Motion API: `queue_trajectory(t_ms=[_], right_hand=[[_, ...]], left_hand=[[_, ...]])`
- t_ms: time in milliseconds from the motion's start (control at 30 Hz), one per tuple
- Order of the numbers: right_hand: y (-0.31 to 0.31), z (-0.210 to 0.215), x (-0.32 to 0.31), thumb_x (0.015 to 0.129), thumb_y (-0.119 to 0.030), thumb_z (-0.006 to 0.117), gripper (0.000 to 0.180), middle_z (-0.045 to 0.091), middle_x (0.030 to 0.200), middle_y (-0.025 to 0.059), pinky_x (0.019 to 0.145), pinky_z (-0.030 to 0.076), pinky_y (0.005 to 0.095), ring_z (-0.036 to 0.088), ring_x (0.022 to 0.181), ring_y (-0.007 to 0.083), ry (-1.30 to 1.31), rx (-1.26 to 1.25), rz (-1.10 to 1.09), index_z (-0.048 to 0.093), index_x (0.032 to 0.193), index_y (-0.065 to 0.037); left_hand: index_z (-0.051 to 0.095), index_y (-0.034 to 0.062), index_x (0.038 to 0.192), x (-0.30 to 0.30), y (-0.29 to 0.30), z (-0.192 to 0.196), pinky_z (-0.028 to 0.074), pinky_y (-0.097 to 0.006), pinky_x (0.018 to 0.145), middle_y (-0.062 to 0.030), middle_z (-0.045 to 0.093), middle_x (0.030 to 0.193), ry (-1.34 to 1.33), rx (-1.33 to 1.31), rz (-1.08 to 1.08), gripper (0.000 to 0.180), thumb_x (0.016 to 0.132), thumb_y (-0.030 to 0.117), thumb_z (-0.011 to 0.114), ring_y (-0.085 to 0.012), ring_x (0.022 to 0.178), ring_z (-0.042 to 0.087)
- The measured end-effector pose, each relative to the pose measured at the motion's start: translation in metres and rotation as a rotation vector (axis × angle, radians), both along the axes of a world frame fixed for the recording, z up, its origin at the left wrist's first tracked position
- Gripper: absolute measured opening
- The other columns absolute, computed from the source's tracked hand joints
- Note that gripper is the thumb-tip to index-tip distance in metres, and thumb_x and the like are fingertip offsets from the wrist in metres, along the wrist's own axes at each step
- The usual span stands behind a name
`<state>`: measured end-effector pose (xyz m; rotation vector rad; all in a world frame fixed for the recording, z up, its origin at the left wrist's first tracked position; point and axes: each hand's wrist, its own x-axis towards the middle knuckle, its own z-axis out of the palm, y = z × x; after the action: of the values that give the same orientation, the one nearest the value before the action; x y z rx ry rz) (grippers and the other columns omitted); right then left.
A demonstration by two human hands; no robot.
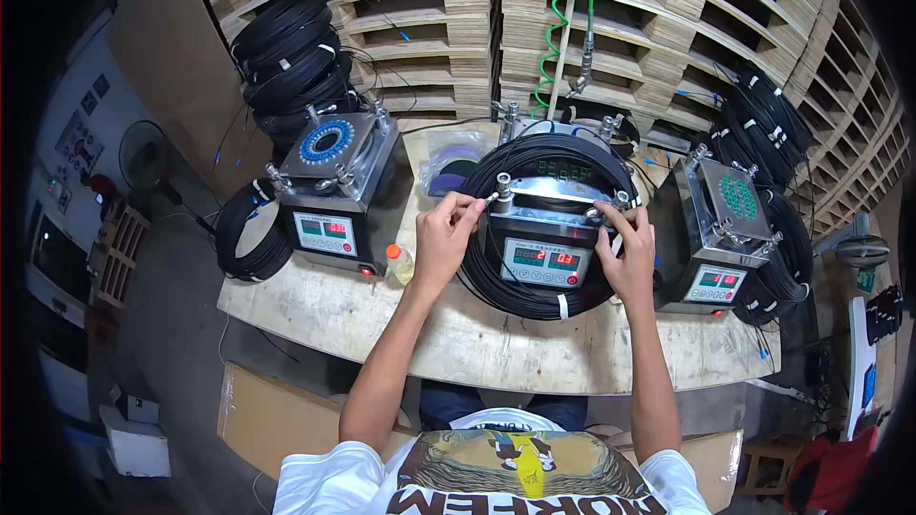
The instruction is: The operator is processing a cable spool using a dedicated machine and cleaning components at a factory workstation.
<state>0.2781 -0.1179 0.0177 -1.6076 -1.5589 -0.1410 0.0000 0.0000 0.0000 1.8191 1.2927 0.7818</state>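
Observation:
A coil of black cable (pixel 487 291) hangs around the middle polishing machine (pixel 544 243), whose front panel shows lit red digits. My left hand (pixel 448 238) is at the coil's left side, with thumb and forefinger pinched together beside a metal corner post (pixel 504 189). A small pale tip shows at those fingertips, too small to name. My right hand (pixel 628 252) is at the machine's right front corner. Its thumb and forefinger close in by a round metal knob (pixel 593 215); what they hold, if anything, is hidden. A white tie (pixel 563 306) binds the coil at the bottom.
Similar machines stand at the left (pixel 334 200) and right (pixel 720 229) of the wooden table (pixel 458 348). A small bottle with an orange cap (pixel 399 264) is near my left forearm. Black cable coils (pixel 291 62) are stacked behind. A green coiled air hose (pixel 553 38) hangs before wooden pallets.

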Motion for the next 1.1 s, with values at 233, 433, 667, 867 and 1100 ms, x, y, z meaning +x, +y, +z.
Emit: queue_trajectory(t_ms=[233, 433, 667, 867, 1100], right_hand=[[-0.002, 0.002, -0.003, 0.081, -0.007, 0.066, 0.039, 0.048, 0.089, 0.0108, 0.078, 0.042, 0.0383, 0.051, 0.082, 0.0285, 0.014, 0.004, -0.004, 0.071, 0.119, -0.014], [-0.001, 0.001, -0.001, 0.08, -0.007, 0.066, 0.039, 0.048, 0.089, 0.0106, 0.078, 0.042, 0.0382, 0.05, 0.082, 0.0278, 0.016, 0.001, 0.004, 0.071, 0.119, -0.014], [-0.001, -0.001, 0.002, 0.08, -0.008, 0.067, 0.042, 0.047, 0.088, 0.01, 0.079, 0.041, 0.0374, 0.05, 0.082, 0.0269, -0.009, -0.006, -0.016, 0.07, 0.121, -0.015], [-0.001, 0.009, -0.009, 0.079, -0.017, 0.073, 0.045, 0.045, 0.089, 0.0104, 0.08, 0.039, 0.0369, 0.049, 0.085, 0.0266, -0.061, -0.055, -0.046, 0.068, 0.124, -0.017], [-0.005, -0.003, 0.011, 0.076, -0.008, 0.076, 0.024, 0.048, 0.093, 0.0095, 0.076, 0.044, 0.0355, 0.051, 0.086, 0.0251, 0.241, 0.043, 0.097, 0.065, 0.097, -0.004]], left_hand=[[0.064, 0.0018, 0.109, 0.02, -0.028, 0.032, 0.046, -0.028, 0.063, -0.0074, 0.059, 0.086, -0.187, 0.631, 0.004, 0.025, 0.09, 0.016, 0.073, -0.0147, 0.068, 0.052], [0.062, 0.0015, 0.106, 0.008, -0.011, 0.023, 0.044, -0.028, 0.062, -0.0065, 0.053, 0.079, -0.157, 0.473, -0.125, 0.021, 0.093, 0.017, 0.069, -0.0137, 0.07, 0.054], [0.058, 0.0024, 0.107, 0.013, -0.016, 0.03, 0.042, -0.031, 0.058, -0.0056, 0.053, 0.068, -0.161, 0.258, -0.015, 0.023, 0.096, 0.021, 0.066, -0.0173, 0.061, 0.052], [0.053, -0.0013, 0.096, 0.016, -0.008, 0.016, 0.042, -0.032, 0.058, -0.0085, 0.054, 0.066, -0.266, 0.323, -0.105, 0.018, 0.101, 0.015, 0.058, -0.0166, 0.06, 0.052], [0.054, -0.001, 0.099, 0.017, -0.004, 0.001, 0.042, -0.03, 0.059, -0.0072, 0.055, 0.07, -0.329, 0.335, -0.08, 0.017, 0.101, 0.015, 0.058, -0.0135, 0.064, 0.051]])
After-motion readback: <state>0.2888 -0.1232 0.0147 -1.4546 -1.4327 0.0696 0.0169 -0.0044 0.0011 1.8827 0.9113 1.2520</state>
